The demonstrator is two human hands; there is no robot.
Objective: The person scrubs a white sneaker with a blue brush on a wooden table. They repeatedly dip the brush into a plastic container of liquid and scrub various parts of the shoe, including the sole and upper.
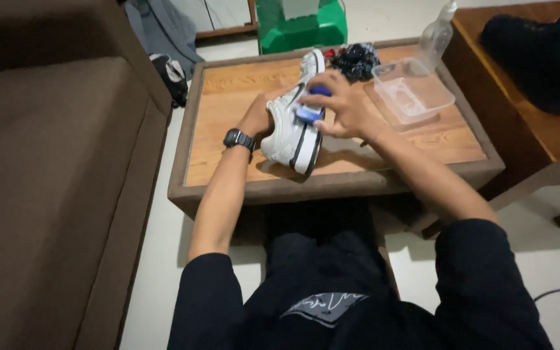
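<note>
Right hand is clamped over a small blue brush, pressing it against the side of a white sneaker with dark trim. Left hand, black watch on the wrist, grips the shoe from the other side and props it on edge, sole facing right. The shoe stands near the middle of the low wooden table, toe toward the near edge. This looks like the scrubbing stage, brush working the upper. A next stroke would call for a firm brace from the left hand so the shoe doesn't roll, and steady pressure along the panel.

Out from the hands: a clear plastic tub sits by the right edge, a clear bottle at the far right corner, a dark crumpled cloth on the far edge. Beyond the table stands a green box. A brown sofa fills the left, a wooden bench holding something dark the right, pale floor between.
</note>
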